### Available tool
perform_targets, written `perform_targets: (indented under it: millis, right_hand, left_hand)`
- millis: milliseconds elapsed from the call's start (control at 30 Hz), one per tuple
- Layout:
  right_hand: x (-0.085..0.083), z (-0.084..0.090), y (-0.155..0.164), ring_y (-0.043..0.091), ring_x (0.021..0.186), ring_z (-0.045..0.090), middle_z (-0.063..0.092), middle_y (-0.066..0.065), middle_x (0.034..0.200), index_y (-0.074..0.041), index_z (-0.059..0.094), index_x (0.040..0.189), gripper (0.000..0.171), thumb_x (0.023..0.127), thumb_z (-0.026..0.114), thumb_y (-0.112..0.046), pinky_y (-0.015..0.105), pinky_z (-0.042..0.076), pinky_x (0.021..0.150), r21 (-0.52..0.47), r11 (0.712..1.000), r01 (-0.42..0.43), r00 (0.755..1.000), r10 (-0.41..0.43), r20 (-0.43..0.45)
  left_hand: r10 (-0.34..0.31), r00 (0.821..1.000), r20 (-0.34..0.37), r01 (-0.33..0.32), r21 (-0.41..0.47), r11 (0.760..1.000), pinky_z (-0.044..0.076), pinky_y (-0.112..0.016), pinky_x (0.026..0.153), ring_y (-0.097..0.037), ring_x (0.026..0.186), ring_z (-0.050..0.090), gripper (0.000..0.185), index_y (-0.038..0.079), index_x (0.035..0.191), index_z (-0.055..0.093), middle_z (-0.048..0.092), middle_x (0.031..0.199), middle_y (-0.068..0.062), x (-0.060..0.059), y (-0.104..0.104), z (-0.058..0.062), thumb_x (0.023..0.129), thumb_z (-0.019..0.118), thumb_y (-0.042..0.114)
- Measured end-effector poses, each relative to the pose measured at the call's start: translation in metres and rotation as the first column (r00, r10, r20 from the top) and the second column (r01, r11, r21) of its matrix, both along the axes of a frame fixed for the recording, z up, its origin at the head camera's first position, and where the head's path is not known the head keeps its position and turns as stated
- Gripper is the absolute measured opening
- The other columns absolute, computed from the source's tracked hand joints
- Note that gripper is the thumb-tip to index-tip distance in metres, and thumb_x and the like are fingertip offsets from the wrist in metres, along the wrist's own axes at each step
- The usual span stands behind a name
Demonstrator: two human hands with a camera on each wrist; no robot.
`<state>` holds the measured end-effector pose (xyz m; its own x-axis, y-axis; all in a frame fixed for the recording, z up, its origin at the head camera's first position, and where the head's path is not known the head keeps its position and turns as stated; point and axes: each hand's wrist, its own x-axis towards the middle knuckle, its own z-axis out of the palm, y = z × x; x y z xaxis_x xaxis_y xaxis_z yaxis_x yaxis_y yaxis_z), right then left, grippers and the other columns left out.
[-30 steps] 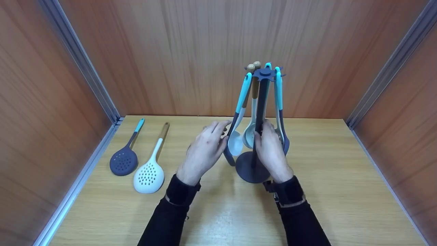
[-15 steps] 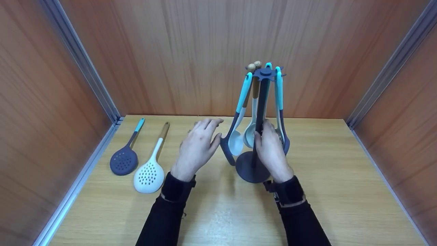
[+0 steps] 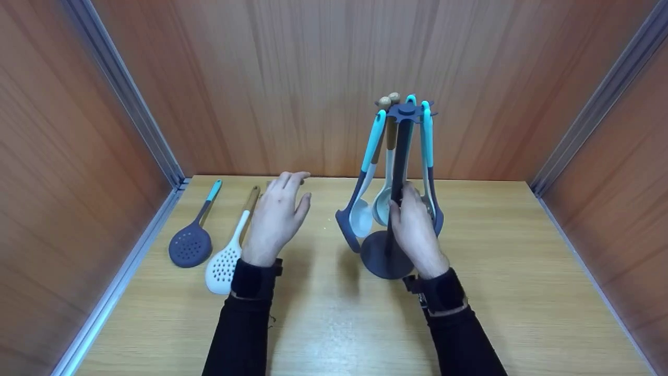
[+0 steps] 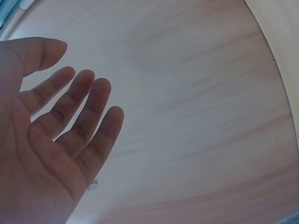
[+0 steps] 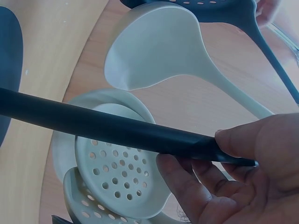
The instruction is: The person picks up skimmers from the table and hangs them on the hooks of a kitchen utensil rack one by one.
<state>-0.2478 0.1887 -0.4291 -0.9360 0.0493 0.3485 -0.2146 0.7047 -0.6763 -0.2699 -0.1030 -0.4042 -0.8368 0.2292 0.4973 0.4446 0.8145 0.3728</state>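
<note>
— Fingers [image 5: 196, 186] and thumb of the right hand [image 3: 415, 230] were curled round the dark, smooth pole [image 5: 107, 128] of the utensil stand [image 3: 389, 256], which stood on the wooden table [image 3: 496, 292] right of centre.

— And the left hand [image 3: 275, 222]?

— Fingers straight and slightly apart, holding nothing. A second before, it was beside the hanging utensils; it had since moved left, and now hovered over the wood-handled white skimmer [image 3: 224, 266], so that seemed the thing it was going for.

— What else was there?

— A grey perforated skimmer [image 3: 190, 245] with a teal handle lay farther left; a matte white ladle [image 5: 154, 51] and a round perforated spoon [image 5: 121, 179] hung from the stand.
</note>
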Motion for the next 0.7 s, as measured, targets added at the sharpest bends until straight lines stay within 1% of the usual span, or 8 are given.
perform_targets:
  millis: [200, 367, 533, 700]
  right_hand:
    - [0.0, 0.001, 0.0, 0.046, 0.132, 0.075, 0.069, 0.032, 0.144, 0.011, 0.051, 0.16, 0.043, 0.121, 0.06, -0.003, 0.062, 0.068, 0.107, -0.008, 1.0, -0.004, 1.0, 0.004, 0.021]
    - [0.0, 0.001, 0.0, 0.046, 0.132, 0.075, 0.069, 0.032, 0.144, 0.011, 0.051, 0.16, 0.043, 0.121, 0.06, -0.004, 0.061, 0.068, 0.107, -0.003, 1.0, -0.001, 1.0, 0.001, 0.024]
    - [0.0, 0.0, 0.001, 0.046, 0.13, 0.076, 0.07, 0.032, 0.143, 0.011, 0.052, 0.159, 0.042, 0.121, 0.06, -0.004, 0.06, 0.068, 0.106, 0.002, 1.0, 0.0, 1.0, 0.0, 0.021]
    - [0.0, -0.001, 0.001, 0.045, 0.127, 0.076, 0.07, 0.032, 0.14, 0.011, 0.052, 0.158, 0.041, 0.121, 0.06, -0.003, 0.06, 0.069, 0.104, 0.003, 1.0, -0.002, 1.0, 0.002, 0.007]
  left_hand:
    - [0.059, 0.997, 0.04, -0.059, 0.003, 0.998, 0.064, -0.055, 0.112, -0.039, 0.135, 0.073, 0.045, 0.01, 0.161, 0.065, 0.073, 0.148, -0.015, -0.008, -0.014, -0.003, 0.117, 0.072, 0.019]
    - [0.08, 0.994, 0.077, -0.082, 0.016, 0.997, 0.062, -0.057, 0.115, -0.04, 0.137, 0.071, 0.048, 0.008, 0.162, 0.064, 0.072, 0.149, -0.017, -0.011, -0.022, -0.006, 0.117, 0.072, 0.021]
    - [0.095, 0.989, 0.112, -0.098, 0.029, 0.995, 0.062, -0.058, 0.116, -0.041, 0.14, 0.07, 0.049, 0.007, 0.164, 0.062, 0.072, 0.151, -0.018, -0.016, -0.03, -0.01, 0.117, 0.071, 0.02]
    - [0.124, 0.983, 0.137, -0.129, 0.028, 0.991, 0.063, -0.06, 0.113, -0.044, 0.14, 0.07, 0.051, 0.006, 0.165, 0.061, 0.071, 0.153, -0.02, -0.021, -0.04, -0.014, 0.117, 0.072, 0.02]
